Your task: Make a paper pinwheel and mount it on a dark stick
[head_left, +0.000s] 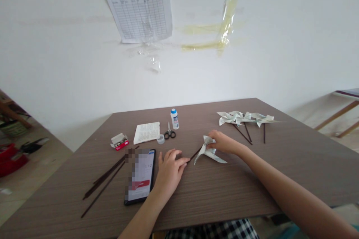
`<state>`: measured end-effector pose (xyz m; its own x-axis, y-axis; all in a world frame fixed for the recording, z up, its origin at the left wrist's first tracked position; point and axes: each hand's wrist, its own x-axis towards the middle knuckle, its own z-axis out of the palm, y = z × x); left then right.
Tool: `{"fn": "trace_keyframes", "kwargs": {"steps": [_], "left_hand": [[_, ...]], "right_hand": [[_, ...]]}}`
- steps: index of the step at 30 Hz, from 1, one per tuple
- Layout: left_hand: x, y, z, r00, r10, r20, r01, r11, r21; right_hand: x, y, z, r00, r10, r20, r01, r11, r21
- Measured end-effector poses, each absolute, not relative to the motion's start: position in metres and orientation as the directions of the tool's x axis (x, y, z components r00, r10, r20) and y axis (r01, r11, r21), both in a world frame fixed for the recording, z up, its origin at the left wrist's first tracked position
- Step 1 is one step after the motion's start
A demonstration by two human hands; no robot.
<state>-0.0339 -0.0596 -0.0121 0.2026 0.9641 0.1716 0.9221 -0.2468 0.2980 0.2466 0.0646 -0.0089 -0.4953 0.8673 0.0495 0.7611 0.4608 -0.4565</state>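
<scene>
Item: small white folded-paper pinwheel [209, 152] on a thin dark brown stick [195, 154], lying on the brown wood-grain table [224, 194], just right of centre.
Right hand [221, 142]: fingers curled closed on the pinwheel's hub, pressing it to the tabletop.
Left hand [169, 168]: palm down, fingers loosely bent; fingertips rest at the lower end of the stick. Whether it pinches the stick cannot be told.
Just left of the left hand: black smartphone [140, 181], screen lit, lying flat.
Further left: several loose long dark brown sticks [103, 181], lying diagonally.
Behind the hands, in a rough row: small red-and-white cardboard box [119, 142], open; white printed folded leaflet [146, 132]; small clear round cap [160, 139]; small black-handled scissors [169, 132]; white glue bottle with blue cap [174, 118], upright.
Far right of table: three finished white paper pinwheels on dark sticks [245, 118], lying side by side, well apart from the hands.
Wall behind: white printed table sheet [140, 13] under clear tape; yellowed tape strips [221, 33] beside it.
</scene>
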Motion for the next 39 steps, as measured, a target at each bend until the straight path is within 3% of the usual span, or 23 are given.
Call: {"fn": "trace_keyframes", "kwargs": {"steps": [16, 39], "left_hand": [[-0.034, -0.060, -0.007, 0.209, 0.968, 0.140, 0.924, -0.242, 0.295], [-0.037, -0.058, -0.009, 0.236, 0.961, 0.142, 0.918, -0.268, 0.292]], "right_hand": [[0.246, 0.074, -0.026, -0.557, 0.816, 0.154, 0.689, 0.558, -0.463], [0.233, 0.071, -0.012, -0.485, 0.873, 0.050, 0.780, 0.457, -0.428]]}}
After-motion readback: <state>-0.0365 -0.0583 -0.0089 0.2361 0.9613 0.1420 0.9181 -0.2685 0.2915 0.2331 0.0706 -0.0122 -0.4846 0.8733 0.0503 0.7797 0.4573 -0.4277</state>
